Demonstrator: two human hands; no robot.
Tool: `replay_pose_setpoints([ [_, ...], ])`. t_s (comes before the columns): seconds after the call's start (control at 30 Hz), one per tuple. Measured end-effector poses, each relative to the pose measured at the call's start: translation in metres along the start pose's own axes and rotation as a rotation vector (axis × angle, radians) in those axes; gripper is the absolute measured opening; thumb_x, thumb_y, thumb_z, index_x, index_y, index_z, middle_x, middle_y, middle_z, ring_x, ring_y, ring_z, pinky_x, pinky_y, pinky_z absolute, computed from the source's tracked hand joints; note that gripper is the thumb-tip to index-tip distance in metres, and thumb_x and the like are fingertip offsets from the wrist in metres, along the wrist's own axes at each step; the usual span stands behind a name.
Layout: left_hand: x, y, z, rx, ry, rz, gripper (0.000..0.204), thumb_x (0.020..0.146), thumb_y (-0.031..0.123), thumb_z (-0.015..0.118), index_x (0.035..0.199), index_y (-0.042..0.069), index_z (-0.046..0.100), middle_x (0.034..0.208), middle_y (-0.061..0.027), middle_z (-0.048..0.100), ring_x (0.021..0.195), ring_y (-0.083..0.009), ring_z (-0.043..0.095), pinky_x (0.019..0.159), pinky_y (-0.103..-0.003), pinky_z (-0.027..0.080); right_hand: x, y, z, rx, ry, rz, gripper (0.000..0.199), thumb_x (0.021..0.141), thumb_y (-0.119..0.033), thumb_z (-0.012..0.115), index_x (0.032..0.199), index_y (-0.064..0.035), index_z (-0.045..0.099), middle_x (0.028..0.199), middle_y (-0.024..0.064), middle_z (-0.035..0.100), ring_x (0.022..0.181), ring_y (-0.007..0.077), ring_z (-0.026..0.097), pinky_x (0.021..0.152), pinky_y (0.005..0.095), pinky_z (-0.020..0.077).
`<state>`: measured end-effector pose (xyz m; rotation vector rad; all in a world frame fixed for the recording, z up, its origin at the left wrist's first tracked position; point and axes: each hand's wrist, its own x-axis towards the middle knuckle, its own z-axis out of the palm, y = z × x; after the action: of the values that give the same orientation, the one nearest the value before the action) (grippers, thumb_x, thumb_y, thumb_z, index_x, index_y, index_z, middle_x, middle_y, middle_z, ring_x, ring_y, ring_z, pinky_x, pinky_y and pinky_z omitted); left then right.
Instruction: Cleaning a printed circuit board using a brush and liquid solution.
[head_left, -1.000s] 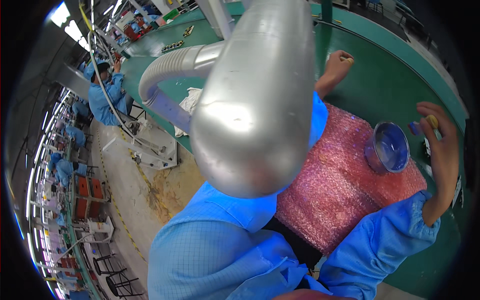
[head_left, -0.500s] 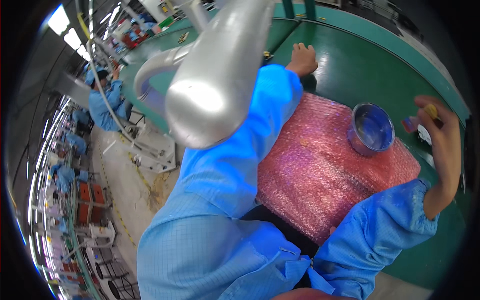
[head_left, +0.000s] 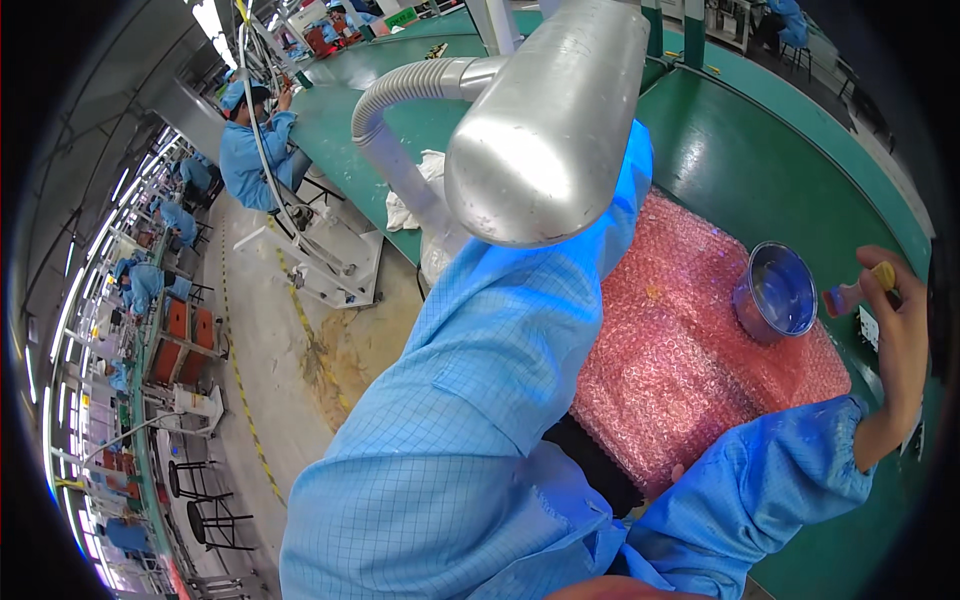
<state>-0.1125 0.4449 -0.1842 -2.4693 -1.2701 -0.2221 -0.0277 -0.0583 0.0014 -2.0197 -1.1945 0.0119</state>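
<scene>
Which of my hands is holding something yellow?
Your right hand, beside the metal bowl, grips the yellow-ended tool; your left hand is hidden, its sleeve passing behind the silver cylinder.

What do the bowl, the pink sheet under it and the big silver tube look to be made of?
Bowl: probably shiny metal, from its bright reflective rim. Pink sheet: likely glossy plastic bubble wrap, given its glinting bumps. Silver tube: seemingly smooth bare metal, with soft highlights.

No words, labels or numbers can be read anywhere in view. Any marking on the small green object (head_left: 402, 17) near the counter's (head_left: 385, 66) far end is too small to make out. Yellow-and-black striped lines (head_left: 227, 340) mark the floor (head_left: 270, 385).
</scene>
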Motion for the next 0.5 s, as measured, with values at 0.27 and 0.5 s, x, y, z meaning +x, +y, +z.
replay_pose_setpoints([
  [0.27, 0.032, -0.003, -0.025, -0.08, -0.114, 0.026, 0.024, 0.086, 0.017, 0.063, 0.107, 0.012, 0.073, 0.117, -0.0122, 0.069, 0.104, -0.0318, 0.068, 0.094, -0.046, 0.051, 0.001, -0.007, 0.001, 0.044, -0.035, 0.037, 0.023, 0.09, -0.019, 0.065, 0.107, -0.0026, 0.068, 0.095, 0.0034, 0.064, 0.083, 0.0126, 0.055, 0.078, 0.0277, 0.0434],
  [0.5, -0.008, 0.035, -0.057, -0.376, 0.03, 0.267, 0.023, 0.084, 0.011, 0.061, 0.102, -0.001, 0.07, 0.105, -0.0274, 0.067, 0.098, -0.0445, 0.066, 0.087, -0.052, 0.054, -0.004, -0.008, 0.004, 0.009, 0.069, 0.083, 0.024, 0.092, -0.017, 0.063, 0.109, -0.0004, 0.066, 0.085, 0.0019, 0.06, 0.078, 0.0101, 0.054, 0.074, 0.0258, 0.0428],
])
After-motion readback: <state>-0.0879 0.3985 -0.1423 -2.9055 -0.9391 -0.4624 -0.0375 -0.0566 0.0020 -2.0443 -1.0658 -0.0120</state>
